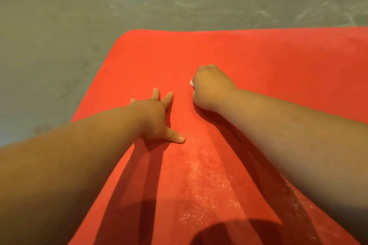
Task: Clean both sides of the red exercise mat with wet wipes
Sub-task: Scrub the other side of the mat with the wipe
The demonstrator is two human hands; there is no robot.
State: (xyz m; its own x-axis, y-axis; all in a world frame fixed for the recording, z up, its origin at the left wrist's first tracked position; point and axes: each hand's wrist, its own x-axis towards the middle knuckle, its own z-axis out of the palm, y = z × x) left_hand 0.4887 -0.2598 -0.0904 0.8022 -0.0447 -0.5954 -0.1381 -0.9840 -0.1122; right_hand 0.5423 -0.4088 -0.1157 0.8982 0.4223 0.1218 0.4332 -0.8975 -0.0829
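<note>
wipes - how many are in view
1. The wipe peeks white from the right hand, fisted on the mat. The left hand lies flat on the mat, holding none. More could be hidden in the fist.

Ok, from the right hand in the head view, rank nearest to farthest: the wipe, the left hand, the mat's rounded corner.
1. The wipe: inside the right hand, a white bit showing at its left side.
2. The left hand: just to the left, spread on the mat.
3. The rounded corner: far left, beyond both hands.
</note>
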